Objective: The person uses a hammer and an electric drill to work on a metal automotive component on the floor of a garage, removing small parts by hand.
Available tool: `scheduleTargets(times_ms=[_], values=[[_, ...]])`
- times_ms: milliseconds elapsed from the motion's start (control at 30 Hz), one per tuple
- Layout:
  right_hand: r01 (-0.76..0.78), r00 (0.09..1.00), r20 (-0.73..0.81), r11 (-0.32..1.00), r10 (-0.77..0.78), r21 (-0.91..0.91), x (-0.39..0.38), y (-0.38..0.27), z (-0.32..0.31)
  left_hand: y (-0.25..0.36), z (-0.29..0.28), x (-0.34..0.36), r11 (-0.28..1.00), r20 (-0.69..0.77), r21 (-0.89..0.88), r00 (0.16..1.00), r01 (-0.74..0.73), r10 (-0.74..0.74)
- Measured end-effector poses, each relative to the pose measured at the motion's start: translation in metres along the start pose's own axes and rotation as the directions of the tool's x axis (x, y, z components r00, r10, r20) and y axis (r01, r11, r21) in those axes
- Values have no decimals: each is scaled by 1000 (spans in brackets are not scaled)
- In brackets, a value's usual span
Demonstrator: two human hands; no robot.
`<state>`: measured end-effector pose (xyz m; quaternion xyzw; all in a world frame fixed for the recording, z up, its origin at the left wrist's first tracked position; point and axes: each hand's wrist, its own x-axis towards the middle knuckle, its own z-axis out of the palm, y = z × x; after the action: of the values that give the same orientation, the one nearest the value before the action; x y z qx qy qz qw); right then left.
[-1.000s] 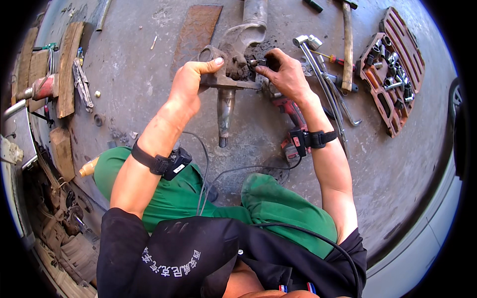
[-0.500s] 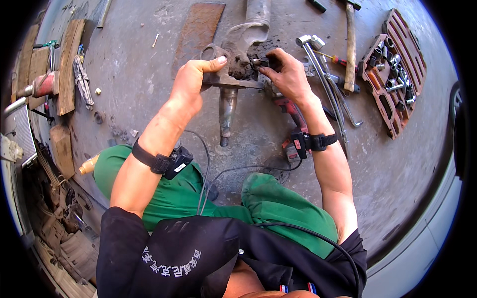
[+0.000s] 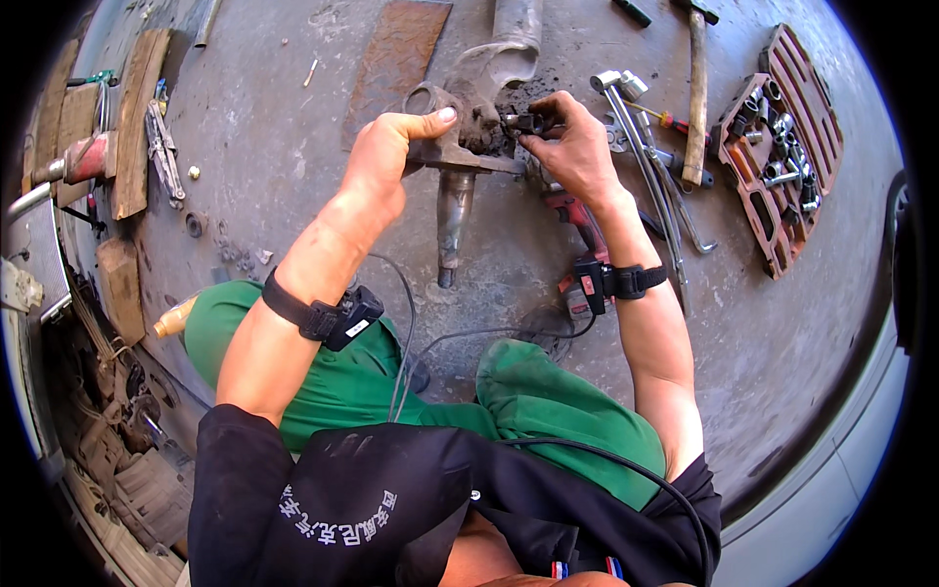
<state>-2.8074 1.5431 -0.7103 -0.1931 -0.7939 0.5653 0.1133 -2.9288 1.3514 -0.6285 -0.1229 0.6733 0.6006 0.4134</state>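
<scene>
A heavy rusty steering knuckle [image 3: 455, 152] lies on the floor in front of me, its bare tapered spindle [image 3: 454, 227] pointing toward me. My left hand [image 3: 391, 147] grips its left side, the thumb laid along the eye at the top and the other fingers hidden behind. To the right, my right hand [image 3: 572, 142] pinches a short dark cylinder [image 3: 528, 123], which looks like a socket, between thumb and fingers. The cylinder's left end is close against the dirty hub of the knuckle; I cannot tell whether it sits on something there.
A red and black power tool [image 3: 579, 230] lies below my right wrist. Farther right are long steel wrenches [image 3: 646, 166], a wooden-handled hammer [image 3: 696, 103] and an open socket case [image 3: 773, 147]. A rusty plate [image 3: 396, 59] lies behind my left hand, with wooden blocks [image 3: 142, 127] at far left.
The whole view has shifted slightly. My right fingers have drawn back a little along the dark cylinder, so more of it shows. The left hand keeps its hold on the knuckle.
</scene>
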Motion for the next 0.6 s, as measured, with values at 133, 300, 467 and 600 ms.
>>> scheduleTargets(times_ms=[133,300,467,600], values=[[-19,999,38,997,21,-71,0,-2,-4,0,-1,1,1000,-2,-1,1000,2,-2],[19,999,49,995,-14,-101,0,1,-5,-1,0,2,1000,15,-25,1000,7,-7],[80,996,40,984,-74,-159,3,0,-3,-2,-5,4,1000,50,31,999,1,-3],[-116,992,46,993,117,-29,2,4,-11,-2,-6,4,1000,50,30,999,1,-2]])
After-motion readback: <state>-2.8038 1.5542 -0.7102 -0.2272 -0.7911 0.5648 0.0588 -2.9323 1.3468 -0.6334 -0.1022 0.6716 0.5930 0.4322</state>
